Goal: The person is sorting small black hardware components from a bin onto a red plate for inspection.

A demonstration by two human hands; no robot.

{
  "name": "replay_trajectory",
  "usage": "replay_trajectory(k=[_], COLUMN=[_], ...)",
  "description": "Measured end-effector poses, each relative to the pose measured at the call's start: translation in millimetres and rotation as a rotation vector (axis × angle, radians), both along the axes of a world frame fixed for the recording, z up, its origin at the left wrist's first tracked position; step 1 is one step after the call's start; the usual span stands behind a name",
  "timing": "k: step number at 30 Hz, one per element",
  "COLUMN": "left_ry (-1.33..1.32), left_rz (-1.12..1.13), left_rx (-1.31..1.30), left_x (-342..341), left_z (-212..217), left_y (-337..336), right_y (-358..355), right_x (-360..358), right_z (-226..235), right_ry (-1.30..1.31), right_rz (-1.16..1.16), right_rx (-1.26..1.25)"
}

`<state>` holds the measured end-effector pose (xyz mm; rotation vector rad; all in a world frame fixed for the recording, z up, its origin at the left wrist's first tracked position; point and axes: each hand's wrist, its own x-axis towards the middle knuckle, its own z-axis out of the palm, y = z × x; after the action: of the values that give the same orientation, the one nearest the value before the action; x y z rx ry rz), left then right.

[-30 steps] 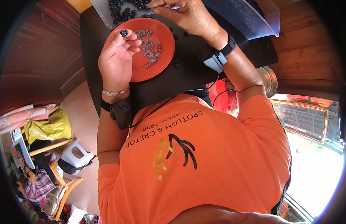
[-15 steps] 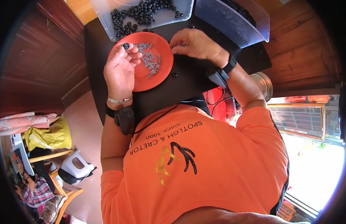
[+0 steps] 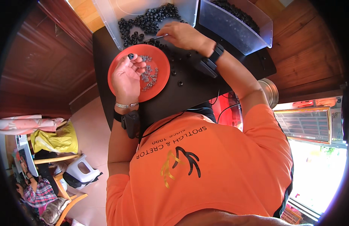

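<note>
Our right hand has moved up, apparently fetching its gripped slim tool; our left hand should steady its pinched black part.

Dark lettering on orange shirt

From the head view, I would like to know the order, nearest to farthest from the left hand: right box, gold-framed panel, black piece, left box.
Nearest to the left hand first:
1. Black piece: held at its fingertips.
2. Left box: ahead, beyond the plate.
3. Right box: ahead, to the right.
4. Gold-framed panel: far right.
</note>
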<state>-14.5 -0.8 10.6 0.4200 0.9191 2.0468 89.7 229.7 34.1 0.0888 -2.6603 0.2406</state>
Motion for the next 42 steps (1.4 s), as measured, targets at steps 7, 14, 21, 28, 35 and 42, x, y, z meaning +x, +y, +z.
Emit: replay_trajectory(k=[7,14,21,28,35,42], left_ry=[-0.006,-0.01,0.01,0.042,0.047,0.071], left_rz=[0.02,-0.017,-0.01,-0.076,-0.103,-0.14], left_rx=[0.001,0.013,0.005,0.055,0.099,0.128], left_x=[-3.1,0.8,0.2,2.5,6.0,8.5], left_z=[1.0,0.4,1.4,-0.7,1.1,3.3], left_y=[-2.1,-1.4,-0.8,-1.9,0.4,0.6], right_y=[0.6,9.4,11.3,-18.4,-55.7,-65.7], right_x=[-18.0,-13.5,-15.7,-12.9,-11.8,-13.0], right_z=[2.7,-13.9,-20.6,13.0,17.4,10.4], right_ry=[-0.378,-0.374,-0.332,-0.258,-0.175,-0.125], right_rz=[-0.22,-0.118,-0.097,0.199,0.405,0.448], right_rx=[-0.05,-0.178,-0.135,-1.193,-1.421,-1.504])
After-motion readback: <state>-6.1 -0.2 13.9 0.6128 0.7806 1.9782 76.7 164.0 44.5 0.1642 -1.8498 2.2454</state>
